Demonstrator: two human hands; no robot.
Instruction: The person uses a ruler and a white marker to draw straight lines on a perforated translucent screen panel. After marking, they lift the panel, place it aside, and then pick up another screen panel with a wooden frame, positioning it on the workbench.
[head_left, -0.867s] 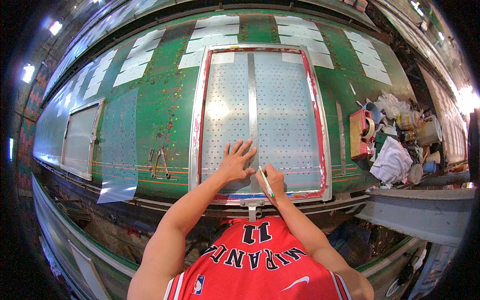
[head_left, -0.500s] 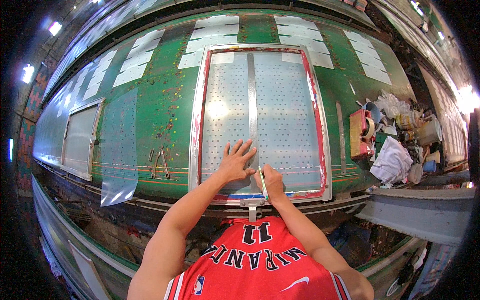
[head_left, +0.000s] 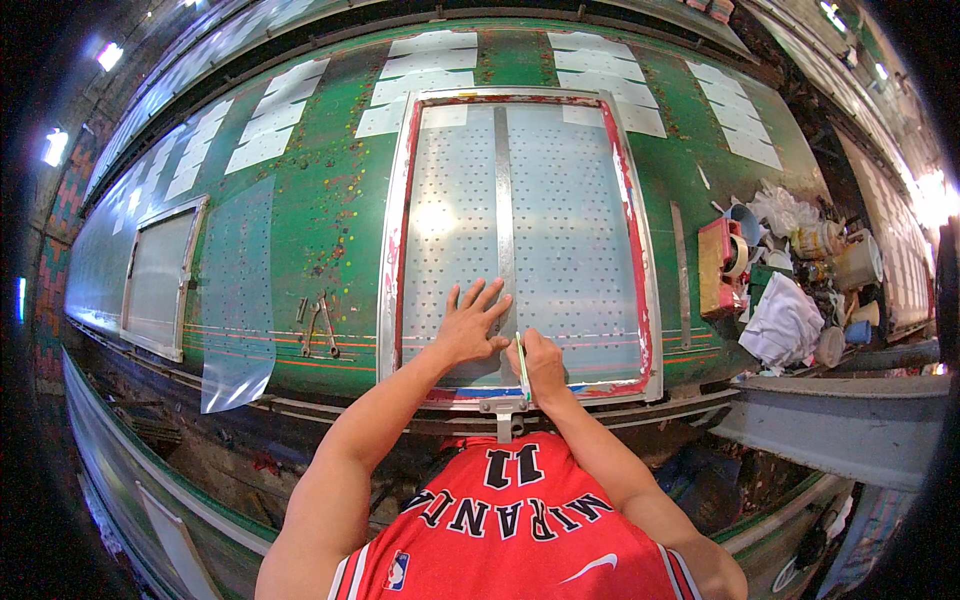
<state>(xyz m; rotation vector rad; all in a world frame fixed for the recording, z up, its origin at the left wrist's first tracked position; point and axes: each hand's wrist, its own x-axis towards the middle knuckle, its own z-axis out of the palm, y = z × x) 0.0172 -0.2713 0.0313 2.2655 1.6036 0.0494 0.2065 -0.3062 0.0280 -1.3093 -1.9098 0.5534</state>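
Observation:
A large silk-screen frame (head_left: 645, 300) with red-smeared inner edges lies before me, its pale mesh (head_left: 570, 220) covered in rows of small dark marks. Down the middle of the mesh runs a long metal ruler (head_left: 503, 190). My left hand (head_left: 468, 328) lies with fingers spread, pressing the ruler's near part. Just right of the ruler, my right hand (head_left: 544, 364) grips a slim green-and-white pen (head_left: 522, 366). Its working tip is too small to make out. A metal clamp (head_left: 505, 408) sits at the frame's near edge.
On the green table (head_left: 330, 240), a clear patterned sheet (head_left: 238, 290), a smaller frame (head_left: 160, 275) and wrenches (head_left: 322, 328) lie left. Rows of white sheets (head_left: 430, 65) line the far side. A metal strip (head_left: 682, 270), red box (head_left: 716, 265), white cloth (head_left: 783, 322) and tubs are right.
My right hand has shifted very slightly left with the pen, which now slants less. My left hand stays in place on the ruler.

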